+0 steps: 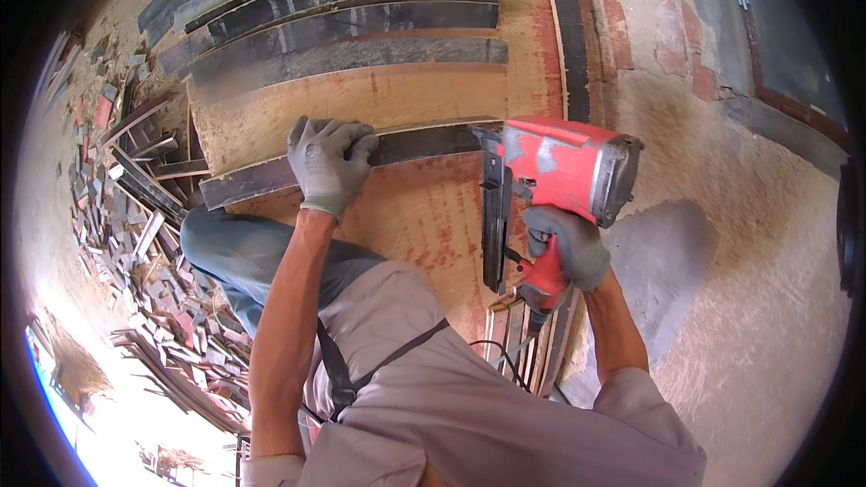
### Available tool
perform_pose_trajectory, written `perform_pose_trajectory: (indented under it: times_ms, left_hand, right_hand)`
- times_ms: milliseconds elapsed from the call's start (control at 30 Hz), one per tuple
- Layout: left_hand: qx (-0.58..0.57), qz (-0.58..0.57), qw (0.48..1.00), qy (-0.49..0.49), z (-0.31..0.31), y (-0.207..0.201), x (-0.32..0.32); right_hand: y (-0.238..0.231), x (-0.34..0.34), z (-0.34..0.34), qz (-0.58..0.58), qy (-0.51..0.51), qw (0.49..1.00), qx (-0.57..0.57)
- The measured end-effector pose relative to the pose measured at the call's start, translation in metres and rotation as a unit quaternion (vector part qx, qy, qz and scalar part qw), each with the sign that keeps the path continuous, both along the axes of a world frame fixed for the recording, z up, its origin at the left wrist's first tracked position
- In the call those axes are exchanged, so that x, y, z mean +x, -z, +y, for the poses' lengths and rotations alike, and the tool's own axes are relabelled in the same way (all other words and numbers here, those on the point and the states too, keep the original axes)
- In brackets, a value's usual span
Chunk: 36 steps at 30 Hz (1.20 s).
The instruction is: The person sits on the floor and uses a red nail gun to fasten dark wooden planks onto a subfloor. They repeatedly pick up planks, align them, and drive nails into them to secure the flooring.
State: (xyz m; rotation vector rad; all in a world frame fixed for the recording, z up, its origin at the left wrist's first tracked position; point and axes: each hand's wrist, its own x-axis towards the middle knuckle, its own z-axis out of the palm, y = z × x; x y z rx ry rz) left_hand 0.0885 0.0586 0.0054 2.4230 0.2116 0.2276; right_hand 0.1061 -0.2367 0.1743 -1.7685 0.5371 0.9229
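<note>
My right hand point(570, 245), in a grey glove, is wrapped round the handle of a red nail gun point(564, 162) with a black magazine. The nail gun's nose meets the right end of a dark wooden strip point(424, 143); whether it presses on the wood I cannot tell. That strip lies crosswise over a plywood sheet point(415, 207) with reddish stains. Toward the strip's left part, my left hand point(329, 162), also gloved in grey, is closed over its upper edge with the fingers curled. A hose runs down from the nail gun's handle.
Several dark strips point(361, 24) lie side by side at the far end of the sheet. A long dark board point(570, 45) borders its right side. Wood scraps point(171, 280) heap up on the left. More slats point(519, 334) stand beside my body, near the hose.
</note>
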Motion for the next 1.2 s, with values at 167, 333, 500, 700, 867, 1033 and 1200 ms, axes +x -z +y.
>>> perform_pose_trajectory:
  times_ms: [167, 333, 500, 700, 867, 1033, 1200]
  left_hand:
    - [0.010, 0.016, 1.000, 0.010, 0.002, -0.003, -0.003]
    - [0.007, 0.023, 1.000, 0.004, 0.003, -0.001, -0.003]
    - [0.008, 0.021, 1.000, 0.002, 0.003, -0.002, -0.003]
    - [-0.003, 0.004, 1.000, -0.006, 0.003, 0.002, -0.004]
    - [-0.002, 0.006, 1.000, -0.022, 0.001, 0.003, -0.007]
    - [0.006, -0.033, 0.999, -0.020, 0.015, 0.003, -0.010]
    - [0.224, 0.159, 0.873, -0.403, 0.120, 0.004, -0.074]
  right_hand:
    - [0.006, 0.001, 0.025, 0.045, 0.013, 0.999, 0.024]
    - [0.012, -0.001, 0.021, 0.050, 0.002, 0.999, 0.016]
    - [0.000, -0.003, 0.036, 0.049, 0.012, 0.999, 0.001]
    - [0.010, -0.007, 0.056, 0.082, -0.027, 0.995, 0.044]
    - [0.005, -0.006, 0.066, 0.055, -0.028, 0.997, 0.049]
    - [0.021, -0.017, 0.055, 0.056, -0.032, 0.998, 0.024]
    - [0.028, -0.026, 0.049, 0.054, -0.015, 0.997, 0.050]
